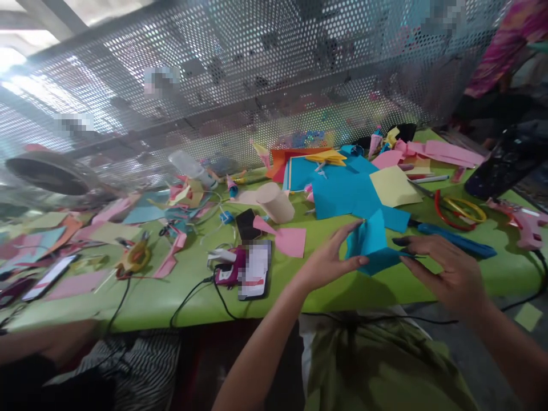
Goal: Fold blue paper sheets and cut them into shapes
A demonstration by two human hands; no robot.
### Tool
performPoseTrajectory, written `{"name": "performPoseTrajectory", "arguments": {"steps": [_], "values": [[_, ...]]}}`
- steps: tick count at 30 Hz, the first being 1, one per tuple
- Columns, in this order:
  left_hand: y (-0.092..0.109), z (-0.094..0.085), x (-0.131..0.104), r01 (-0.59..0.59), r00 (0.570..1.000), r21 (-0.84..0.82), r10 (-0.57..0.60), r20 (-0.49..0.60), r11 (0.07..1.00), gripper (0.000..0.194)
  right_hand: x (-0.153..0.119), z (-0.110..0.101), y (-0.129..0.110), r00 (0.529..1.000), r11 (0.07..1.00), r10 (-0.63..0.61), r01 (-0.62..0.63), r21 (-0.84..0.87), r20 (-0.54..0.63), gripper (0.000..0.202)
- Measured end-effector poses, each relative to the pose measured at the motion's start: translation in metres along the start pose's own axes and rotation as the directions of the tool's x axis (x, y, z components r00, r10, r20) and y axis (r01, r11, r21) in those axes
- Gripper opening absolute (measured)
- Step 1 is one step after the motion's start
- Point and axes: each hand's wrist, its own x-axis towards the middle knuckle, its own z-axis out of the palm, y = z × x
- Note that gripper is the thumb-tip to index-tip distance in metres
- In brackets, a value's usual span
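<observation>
A folded piece of blue paper (371,246) is held up over the front edge of the green table, between both hands. My left hand (329,260) pinches its left side, thumb in front and fingers behind. The right side of the paper is between the thumb and fingers of my right hand (445,268). Behind it lie larger blue sheets (342,194) with a pale yellow sheet (394,186) on top. Blue-handled scissors (458,240) rest just beyond my right hand.
On the green table (317,294) are a phone (256,271), a cream cup (276,204), cut pink paper (291,241) and a pink glue gun (528,225). Black cables cross the front edge. Another person's arm (55,339) is at lower left. Perforated metal mesh stands behind.
</observation>
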Motion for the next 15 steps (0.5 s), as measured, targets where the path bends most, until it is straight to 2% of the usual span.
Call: {"name": "performPoseTrajectory", "arguments": {"steps": [4,7,9,11,15], "values": [[0.005,0.0,-0.005,-0.14,0.98,0.095,0.152,-0.128,0.985,0.094,0.006,-0.006,-0.005,0.988,0.985,-0.14,0.132,-0.11,-0.069,0.024],[0.013,-0.003,-0.012,-0.267,0.926,0.195,0.307,-0.218,0.944,0.102,0.009,-0.007,-0.004,0.972,0.964,-0.232,0.224,-0.142,-0.043,0.025],[0.015,-0.004,-0.018,-0.306,0.894,0.264,0.371,-0.251,0.915,0.096,0.006,-0.005,-0.001,0.965,0.954,-0.264,0.258,-0.151,-0.015,0.025],[0.011,0.0,-0.025,-0.3,0.883,0.309,0.385,-0.266,0.902,0.083,0.0,-0.002,0.002,0.961,0.952,-0.275,0.271,-0.139,-0.011,0.027],[-0.012,0.014,-0.039,-0.247,0.912,0.388,0.349,-0.216,0.888,0.046,-0.02,0.003,0.009,0.965,0.963,-0.262,0.26,-0.073,-0.007,0.032]]}}
